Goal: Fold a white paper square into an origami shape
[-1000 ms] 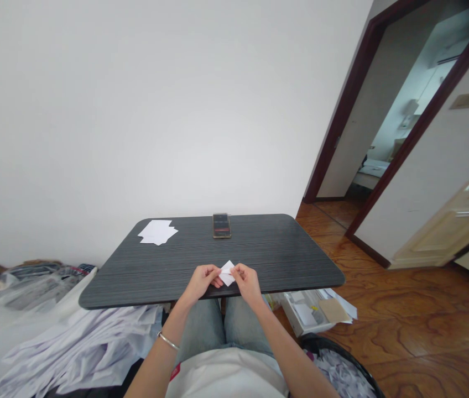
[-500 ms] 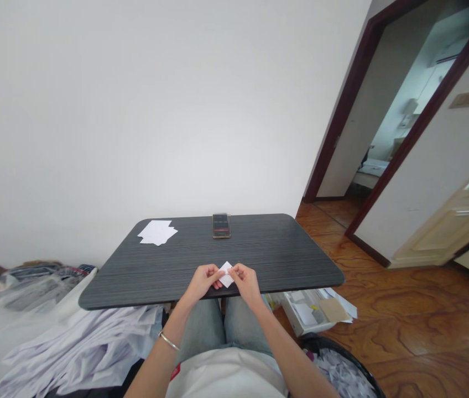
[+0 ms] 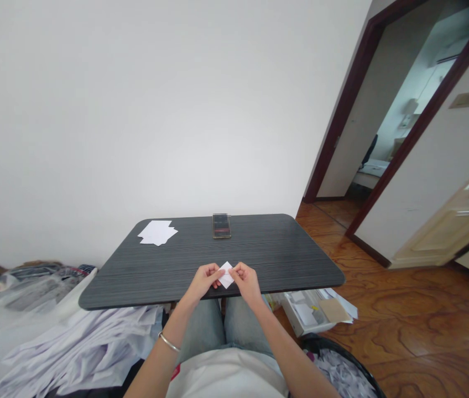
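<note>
Head cam here: the left hand [image 3: 203,281] and right hand [image 3: 246,281] are both pinching a small white paper square [image 3: 226,275], held diamond-wise between them, just over the near edge of a dark wood-grain table [image 3: 267,249]. Farther out from the grip, a loose pile of white paper sheets [image 3: 157,232] lies ahead to the left and a phone [image 3: 222,225] sits straight ahead. Down to the right, below the hands, there's a black basket [image 3: 338,354] of paper scraps.

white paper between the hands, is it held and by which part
Yes, the white paper is pinched in the fingertips of both hands: the left hand at its left side, the right hand at its right.
</note>
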A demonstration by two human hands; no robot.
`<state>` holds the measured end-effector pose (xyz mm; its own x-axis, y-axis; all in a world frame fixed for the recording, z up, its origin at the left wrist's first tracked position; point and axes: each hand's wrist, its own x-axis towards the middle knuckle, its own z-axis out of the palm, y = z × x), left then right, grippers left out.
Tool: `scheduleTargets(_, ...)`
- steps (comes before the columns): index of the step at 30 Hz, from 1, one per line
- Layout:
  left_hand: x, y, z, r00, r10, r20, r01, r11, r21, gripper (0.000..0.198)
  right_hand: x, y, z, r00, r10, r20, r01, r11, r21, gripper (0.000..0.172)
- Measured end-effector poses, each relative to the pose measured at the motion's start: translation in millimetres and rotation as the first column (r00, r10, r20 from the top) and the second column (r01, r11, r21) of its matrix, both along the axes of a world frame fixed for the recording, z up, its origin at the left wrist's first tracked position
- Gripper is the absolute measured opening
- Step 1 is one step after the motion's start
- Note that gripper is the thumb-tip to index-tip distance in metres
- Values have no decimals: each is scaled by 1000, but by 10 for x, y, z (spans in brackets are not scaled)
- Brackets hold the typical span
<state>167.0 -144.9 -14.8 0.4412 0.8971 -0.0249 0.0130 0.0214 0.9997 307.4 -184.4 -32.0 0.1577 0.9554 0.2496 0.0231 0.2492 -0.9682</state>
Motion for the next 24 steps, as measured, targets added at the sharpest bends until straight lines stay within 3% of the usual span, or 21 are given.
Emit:
scheduleTargets(7, 18, -177, 149, 1000, 8, 28, -8, 1000, -11, 35, -37, -146, 159, 989, 42, -139, -42, 999, 3, 26)
scheduleTargets(15, 52, -455, 593, 999, 36, 25, -39, 994, 105, 35, 32, -441, 612, 936, 65, -345, -86, 995, -46, 31)
scheduleTargets(20, 76, -578, 738, 998, 54, 27, -57, 988, 147, 35, 77, -552, 730, 945, 157, -285, -193, 976, -102, 35)
scheduleTargets(24, 95, -620, 779, 998, 54, 27, -58, 986, 155, 34, 77, -577, 753, 954, 153, -259, -179, 981, -79, 34)
